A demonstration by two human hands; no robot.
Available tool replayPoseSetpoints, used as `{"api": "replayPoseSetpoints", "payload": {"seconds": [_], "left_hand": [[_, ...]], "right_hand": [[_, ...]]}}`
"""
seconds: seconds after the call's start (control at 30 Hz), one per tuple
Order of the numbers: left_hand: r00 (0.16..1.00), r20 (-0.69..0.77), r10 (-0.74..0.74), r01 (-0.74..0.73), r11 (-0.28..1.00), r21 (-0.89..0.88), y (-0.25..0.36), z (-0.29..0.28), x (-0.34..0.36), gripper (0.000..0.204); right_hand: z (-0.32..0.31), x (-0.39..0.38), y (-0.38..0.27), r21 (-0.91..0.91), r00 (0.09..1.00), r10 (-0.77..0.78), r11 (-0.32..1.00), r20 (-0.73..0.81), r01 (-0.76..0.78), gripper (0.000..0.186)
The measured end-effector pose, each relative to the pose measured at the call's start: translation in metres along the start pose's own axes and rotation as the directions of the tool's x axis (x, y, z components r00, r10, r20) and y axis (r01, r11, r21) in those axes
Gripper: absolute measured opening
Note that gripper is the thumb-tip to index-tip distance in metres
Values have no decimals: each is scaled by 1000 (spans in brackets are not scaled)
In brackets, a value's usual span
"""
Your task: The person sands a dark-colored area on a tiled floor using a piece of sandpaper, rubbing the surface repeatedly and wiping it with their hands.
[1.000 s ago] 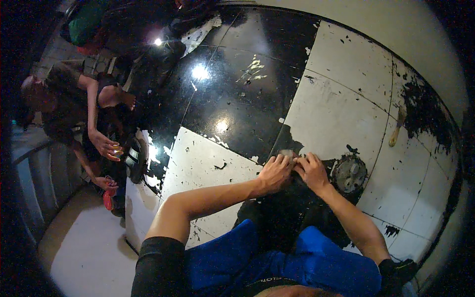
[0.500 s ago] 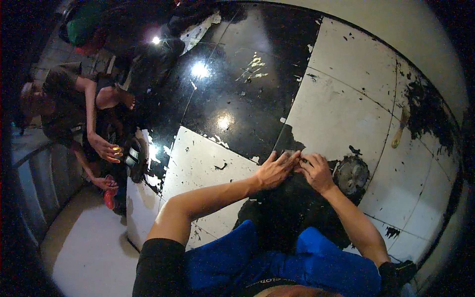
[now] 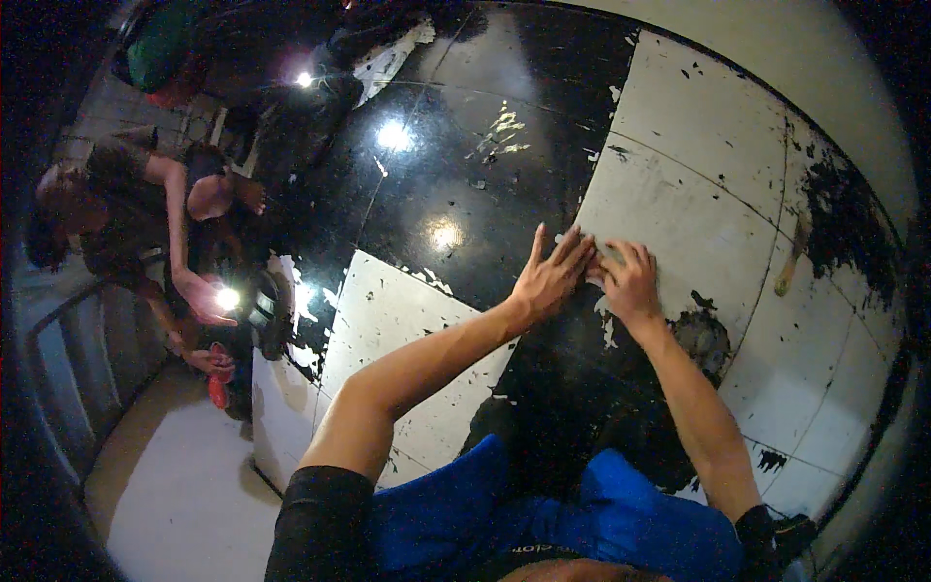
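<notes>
Both of my hands rest at the border where a black, peeling coating (image 3: 572, 359) meets a white floor tile (image 3: 669, 204). My left hand (image 3: 551, 281) lies with its fingers stretched forward, one digit standing apart from the others. Close against its fingertips is my right hand (image 3: 628, 283), with bent fingers drawn together. Whatever they may hold is small or hidden between the two hands. Beside my right forearm a rough, dark grey round patch (image 3: 705, 341) marks the tile.
A slim tool with a yellowish handle (image 3: 786, 274) lies on the right-hand tiles. At left another person crouches, a bright light (image 3: 228, 299) at one hand and a red object (image 3: 219, 373) in the other. A black-and-white shoe (image 3: 264, 308) is beside them. Flakes dot the floor.
My hands have moved forward, away from my body, along the black-white border. The left fingers are more spread. The other person's light now shines toward me.
</notes>
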State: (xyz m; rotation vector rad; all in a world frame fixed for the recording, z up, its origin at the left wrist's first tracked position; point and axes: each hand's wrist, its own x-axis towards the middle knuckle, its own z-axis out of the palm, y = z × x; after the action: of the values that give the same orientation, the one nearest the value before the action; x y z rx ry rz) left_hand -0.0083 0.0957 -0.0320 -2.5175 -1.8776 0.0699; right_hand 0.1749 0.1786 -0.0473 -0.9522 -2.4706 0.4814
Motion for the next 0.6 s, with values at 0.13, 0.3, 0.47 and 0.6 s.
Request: {"api": "replayPoseSetpoints", "payload": {"seconds": [0.13, 0.3, 0.47, 0.6], "left_hand": [[998, 65, 7, -8, 1000, 14, -18, 0, 21, 62], [992, 96, 78, -74, 996, -43, 0, 4, -9, 69], [972, 179, 151, -114, 973, -200, 30, -10, -61, 81], [974, 120, 194, -158, 953, -257, 28, -6, -62, 80]], "right_hand": [[-2, 32, 6, -51, 994, -108, 993, 35, 109, 19], [3, -6, -1, -36, 986, -136, 990, 101, 140, 19], [-8, -69, -35, 79, 988, -110, 992, 104, 102, 23], [-13, -75, -34, 73, 990, -102, 993, 97, 95, 25]]}}
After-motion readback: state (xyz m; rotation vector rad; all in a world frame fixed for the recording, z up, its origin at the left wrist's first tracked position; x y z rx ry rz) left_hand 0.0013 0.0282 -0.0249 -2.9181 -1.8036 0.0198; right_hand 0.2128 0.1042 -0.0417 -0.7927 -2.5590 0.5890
